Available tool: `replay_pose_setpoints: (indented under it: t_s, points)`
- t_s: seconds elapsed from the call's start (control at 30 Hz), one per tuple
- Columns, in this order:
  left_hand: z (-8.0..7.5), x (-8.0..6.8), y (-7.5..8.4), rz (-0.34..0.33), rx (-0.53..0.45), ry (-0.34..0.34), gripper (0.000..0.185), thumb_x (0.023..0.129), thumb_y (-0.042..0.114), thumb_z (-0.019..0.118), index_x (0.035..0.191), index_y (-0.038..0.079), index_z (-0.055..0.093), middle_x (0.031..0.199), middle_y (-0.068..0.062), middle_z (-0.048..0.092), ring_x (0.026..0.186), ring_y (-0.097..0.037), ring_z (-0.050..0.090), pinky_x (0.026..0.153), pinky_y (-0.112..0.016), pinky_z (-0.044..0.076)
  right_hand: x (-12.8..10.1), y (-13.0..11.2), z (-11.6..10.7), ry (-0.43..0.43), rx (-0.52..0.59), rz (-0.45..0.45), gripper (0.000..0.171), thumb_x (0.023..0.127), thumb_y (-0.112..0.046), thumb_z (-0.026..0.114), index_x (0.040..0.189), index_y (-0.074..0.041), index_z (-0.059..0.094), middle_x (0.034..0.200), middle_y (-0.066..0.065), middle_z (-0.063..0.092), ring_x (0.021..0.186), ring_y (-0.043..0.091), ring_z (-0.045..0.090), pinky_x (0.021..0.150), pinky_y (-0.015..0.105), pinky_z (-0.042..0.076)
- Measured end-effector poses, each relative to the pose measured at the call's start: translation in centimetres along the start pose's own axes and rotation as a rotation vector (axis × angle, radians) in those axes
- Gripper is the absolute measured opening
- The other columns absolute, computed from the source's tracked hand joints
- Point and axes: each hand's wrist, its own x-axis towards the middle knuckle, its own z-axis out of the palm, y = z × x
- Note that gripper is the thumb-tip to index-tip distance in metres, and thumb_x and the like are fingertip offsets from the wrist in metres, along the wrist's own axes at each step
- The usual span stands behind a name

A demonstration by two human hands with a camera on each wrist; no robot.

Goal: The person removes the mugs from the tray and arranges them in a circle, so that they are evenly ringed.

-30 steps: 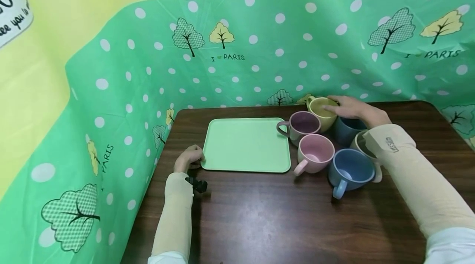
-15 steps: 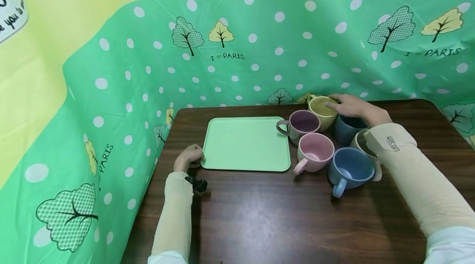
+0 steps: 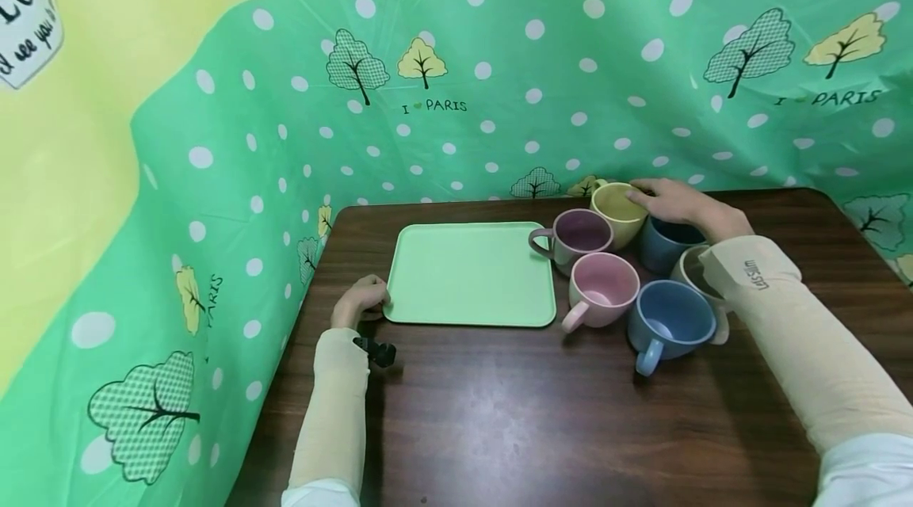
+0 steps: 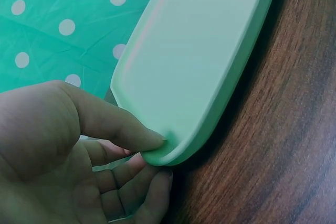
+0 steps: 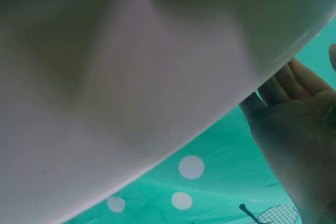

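One green tray (image 3: 469, 273) and six mugs are counted on the dark wooden surface (image 3: 542, 420). The near left corner of the tray is pinched by the left hand (image 3: 360, 303): in the left wrist view the thumb (image 4: 118, 124) is pressed on the top of the rim and the fingers (image 4: 152, 179) are curled beneath it, so this grip is clamped on the tray (image 4: 194, 61), which lies flat on the surface (image 4: 273, 145).

The right hand (image 3: 674, 202) is laid over the far rim of the yellow mug (image 3: 619, 210), with fingertips on its edge; whether this grip is closed round the mug or only resting on it cannot be told from the head view, and in the right wrist view only a pale curved wall of a mug and part of the palm (image 5: 299, 124) are seen.

Directly under the right wrist a dark blue mug (image 3: 666, 242) is found, and just nearer than that a beige mug (image 3: 695, 273), partly hidden by the sleeve (image 3: 792, 325). To the tray side of the right grip stands one purple mug (image 3: 581, 236), touching the yellow one. Nearer the person from it stand one pink mug (image 3: 605, 289) and one light blue mug (image 3: 670, 325), side by side. The six mugs are clustered closely, all upright.

A green dotted cloth (image 3: 499, 87) printed with trees is hung behind and beside the surface.
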Motion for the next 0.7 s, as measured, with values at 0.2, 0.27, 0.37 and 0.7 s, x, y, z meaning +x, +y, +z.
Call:
replay_pose_setpoints:
  t_s: [0.2, 0.27, 0.37, 0.7]
  points:
    - [-0.1, -0.1, 0.1, -0.009, -0.005, 0.005, 0.015, 0.082, 0.001, 0.052, 0.090, 0.008, 0.041, 0.094, -0.009, 0.043, 0.079, -0.022, 0.046, 0.069, -0.033, 0.047, 0.0, 0.0, -0.2, 0.000, 0.030, 0.012, 0.069, 0.101, -0.046, 0.033, 0.142, 0.010, 0.032, 0.141, 0.037, 0.033, 0.129, 0.055, 0.029, 0.105, 0.065, 0.023]
    - [-0.1, -0.1, 0.1, -0.012, -0.007, 0.002, 0.015, 0.082, 0.001, 0.052, 0.090, 0.008, 0.040, 0.094, -0.009, 0.042, 0.079, -0.022, 0.045, 0.069, -0.033, 0.045, -0.1, -0.1, -0.3, 0.003, 0.034, 0.014, 0.069, 0.101, -0.046, 0.033, 0.142, 0.010, 0.032, 0.139, 0.037, 0.035, 0.125, 0.053, 0.036, 0.104, 0.065, 0.026]
    - [-0.1, 0.0, 0.2, -0.016, -0.009, -0.006, 0.015, 0.083, 0.001, 0.050, 0.089, 0.008, 0.037, 0.094, -0.009, 0.040, 0.079, -0.023, 0.043, 0.069, -0.034, 0.042, -0.2, -0.3, -0.6, 0.010, 0.040, 0.014, 0.069, 0.101, -0.045, 0.032, 0.141, 0.011, 0.032, 0.138, 0.037, 0.036, 0.123, 0.053, 0.038, 0.103, 0.065, 0.026]
    - [0.0, -0.1, 0.4, -0.018, 0.027, -0.005, 0.014, 0.085, 0.003, 0.048, 0.094, 0.008, 0.039, 0.096, -0.011, 0.042, 0.079, -0.024, 0.045, 0.069, -0.036, 0.043, -0.6, -0.8, -1.3, 0.030, 0.053, 0.006, 0.067, 0.102, -0.044, 0.028, 0.138, 0.012, 0.036, 0.136, 0.037, 0.038, 0.125, 0.053, 0.034, 0.103, 0.065, 0.026]
